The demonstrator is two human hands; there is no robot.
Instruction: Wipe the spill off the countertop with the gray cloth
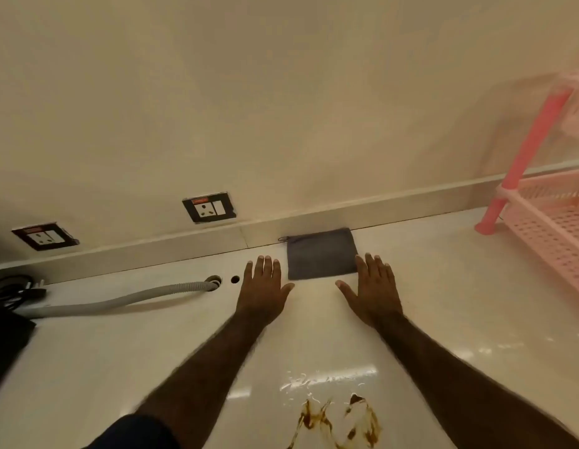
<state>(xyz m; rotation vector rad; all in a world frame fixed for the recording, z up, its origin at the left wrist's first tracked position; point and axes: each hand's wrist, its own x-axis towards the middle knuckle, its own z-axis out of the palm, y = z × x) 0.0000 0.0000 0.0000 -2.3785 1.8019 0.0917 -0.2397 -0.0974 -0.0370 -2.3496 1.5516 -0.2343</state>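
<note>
A folded gray cloth [320, 253] lies flat on the white countertop [443, 286], against the low back ledge. My left hand [264, 286] rests palm down just left of the cloth, fingers spread, holding nothing. To the cloth's right, my right hand [374, 288] also lies flat and open, its fingers beside the cloth's right edge. A brown liquid spill [340, 422] with streaks and wet patches sits near the front of the counter, between my forearms.
A pink plastic rack [547, 218] with a pink post stands at the right. A gray corrugated hose [126, 298] runs from a counter hole at the left, beside dark cables [13, 290]. Two wall sockets [208, 207] sit above the ledge.
</note>
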